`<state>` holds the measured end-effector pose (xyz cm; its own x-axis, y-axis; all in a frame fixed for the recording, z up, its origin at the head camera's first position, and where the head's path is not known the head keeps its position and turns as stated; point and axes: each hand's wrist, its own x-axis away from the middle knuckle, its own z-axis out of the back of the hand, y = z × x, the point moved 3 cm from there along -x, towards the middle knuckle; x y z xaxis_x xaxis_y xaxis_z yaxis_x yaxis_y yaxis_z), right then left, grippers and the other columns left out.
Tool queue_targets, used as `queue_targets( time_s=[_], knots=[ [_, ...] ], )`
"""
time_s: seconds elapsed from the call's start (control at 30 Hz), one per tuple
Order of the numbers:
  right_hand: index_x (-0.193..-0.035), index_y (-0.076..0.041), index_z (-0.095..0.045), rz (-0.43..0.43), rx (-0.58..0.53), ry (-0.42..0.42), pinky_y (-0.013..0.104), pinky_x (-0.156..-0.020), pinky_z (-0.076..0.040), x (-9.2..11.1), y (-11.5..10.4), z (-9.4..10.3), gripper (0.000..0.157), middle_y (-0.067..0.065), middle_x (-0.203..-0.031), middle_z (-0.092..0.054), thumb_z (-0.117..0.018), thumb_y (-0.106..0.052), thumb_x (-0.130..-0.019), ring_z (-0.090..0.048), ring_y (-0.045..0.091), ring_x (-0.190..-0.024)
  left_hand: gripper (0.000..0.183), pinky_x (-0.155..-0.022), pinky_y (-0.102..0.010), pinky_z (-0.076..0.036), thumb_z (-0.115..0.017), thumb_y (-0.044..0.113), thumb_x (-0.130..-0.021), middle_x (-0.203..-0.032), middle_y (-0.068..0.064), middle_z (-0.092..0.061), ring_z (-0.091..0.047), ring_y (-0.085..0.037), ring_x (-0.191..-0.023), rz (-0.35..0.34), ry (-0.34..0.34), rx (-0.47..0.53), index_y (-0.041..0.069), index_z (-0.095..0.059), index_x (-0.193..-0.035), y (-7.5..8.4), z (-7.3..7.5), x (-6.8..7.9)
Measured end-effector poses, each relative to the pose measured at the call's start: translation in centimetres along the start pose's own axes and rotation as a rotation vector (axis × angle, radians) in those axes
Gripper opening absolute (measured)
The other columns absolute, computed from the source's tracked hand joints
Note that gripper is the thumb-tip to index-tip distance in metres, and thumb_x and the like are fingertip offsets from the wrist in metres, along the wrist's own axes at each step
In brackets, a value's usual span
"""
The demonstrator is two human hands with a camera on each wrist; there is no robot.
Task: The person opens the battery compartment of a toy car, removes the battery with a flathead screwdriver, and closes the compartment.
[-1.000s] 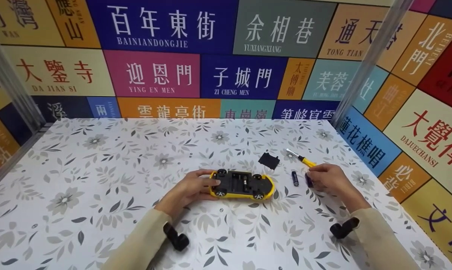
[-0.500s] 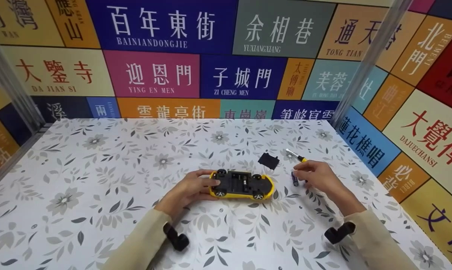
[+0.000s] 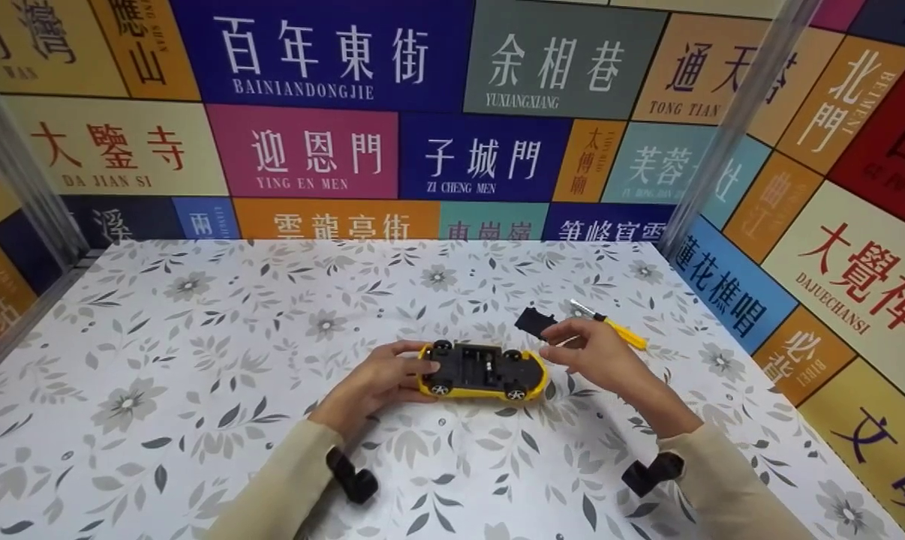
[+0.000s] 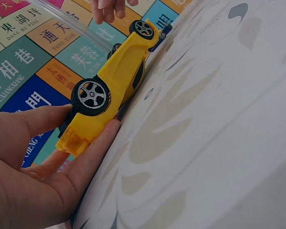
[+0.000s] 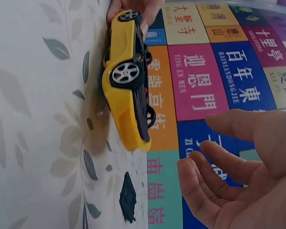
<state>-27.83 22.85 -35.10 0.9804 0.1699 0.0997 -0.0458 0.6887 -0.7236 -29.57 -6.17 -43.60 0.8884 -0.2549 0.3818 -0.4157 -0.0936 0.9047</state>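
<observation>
A yellow toy car [image 3: 490, 371] lies upside down on the table, its black underside and open battery compartment facing up. My left hand [image 3: 381, 377] grips one end of it, thumb on the underside and fingers along the body in the left wrist view. My right hand [image 3: 599, 360] hovers by the car's other end. In the right wrist view, its loosely bent fingers [image 5: 190, 183] hold nothing. Just past its fingertips in the head view lies a flat black cover [image 3: 533, 321]. A dark blue battery [image 4: 166, 32] shows beyond the car in the left wrist view; the right hand hides that spot in the head view.
A screwdriver with a yellow handle [image 3: 626, 334] lies behind my right hand, its shaft pointing away. The table [image 3: 272, 300] wears a white leaf-and-flower cover. Panels with large lettering [image 3: 302, 150] rise behind it and at the right.
My right hand has moved left, away from the batteries near the screwdriver, over to the car's end and the black cover. The left hand and car have stayed in place.
</observation>
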Motion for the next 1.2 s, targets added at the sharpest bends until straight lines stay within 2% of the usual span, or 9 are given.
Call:
queue_targets(
  time_s=[0.17,0.47,0.7,0.83,1.0,1.2],
  knots=[
    [-0.126,-0.009,-0.066,0.06,0.052,-0.006,0.036,-0.084,-0.058,0.2,-0.9,-1.0,0.04,0.016,-0.129,-0.065,-0.074,-0.028,-0.091,-0.064,0.03,-0.113,0.055,-0.081,-0.046,-0.063,-0.07,0.002,-0.09,-0.126,-0.028,-0.065,-0.074,-0.032,-0.094,-0.005,0.0,-0.001,0.005,-0.052,-0.141,-0.1,0.0,0.0],
    [-0.129,-0.009,-0.064,0.106,0.112,-0.04,0.046,-0.089,-0.056,-0.1,-1.7,-2.6,0.046,0.013,-0.132,-0.062,-0.074,-0.032,-0.091,-0.06,0.033,-0.118,0.056,-0.08,-0.046,-0.064,-0.07,0.002,-0.089,-0.125,-0.027,-0.065,-0.073,-0.035,-0.098,-0.007,-0.007,0.01,0.005,-0.051,-0.142,0.0,0.0,0.3],
    [-0.133,-0.015,-0.063,0.078,0.159,-0.068,0.044,-0.09,-0.056,-0.6,-1.9,-3.4,0.049,0.009,-0.131,-0.061,-0.076,-0.033,-0.089,-0.06,0.029,-0.119,0.057,-0.08,-0.046,-0.064,-0.071,0.002,-0.089,-0.125,-0.028,-0.065,-0.073,-0.034,-0.097,-0.016,-0.002,0.019,0.005,-0.051,-0.143,0.0,0.0,0.0],
    [-0.133,-0.014,-0.063,0.101,0.177,-0.089,0.041,-0.084,-0.057,-1.0,-2.1,-3.7,0.05,0.01,-0.128,-0.06,-0.077,-0.032,-0.089,-0.06,0.028,-0.115,0.056,-0.08,-0.045,-0.064,-0.07,0.002,-0.089,-0.126,-0.028,-0.064,-0.073,-0.033,-0.097,-0.009,-0.002,0.013,0.005,-0.051,-0.142,0.1,0.0,0.1],
    [-0.132,-0.015,-0.065,0.111,0.212,-0.116,0.035,-0.076,-0.055,-1.6,-2.3,-4.3,0.05,0.01,-0.123,-0.059,-0.079,-0.032,-0.087,-0.06,0.023,-0.102,0.056,-0.08,-0.045,-0.064,-0.07,0.002,-0.09,-0.128,-0.028,-0.063,-0.073,-0.032,-0.097,0.001,-0.002,0.007,0.006,-0.051,-0.143,0.0,0.0,0.1],
    [-0.13,-0.013,-0.067,0.113,0.262,-0.113,0.035,-0.077,-0.051,-2.1,-2.7,-5.1,0.051,0.012,-0.118,-0.056,-0.082,-0.03,-0.084,-0.055,0.021,-0.094,0.057,-0.081,-0.045,-0.064,-0.07,0.003,-0.09,-0.129,-0.028,-0.063,-0.073,-0.033,-0.098,0.002,-0.005,0.004,0.007,-0.051,-0.143,0.0,0.1,0.0]
  ],
)
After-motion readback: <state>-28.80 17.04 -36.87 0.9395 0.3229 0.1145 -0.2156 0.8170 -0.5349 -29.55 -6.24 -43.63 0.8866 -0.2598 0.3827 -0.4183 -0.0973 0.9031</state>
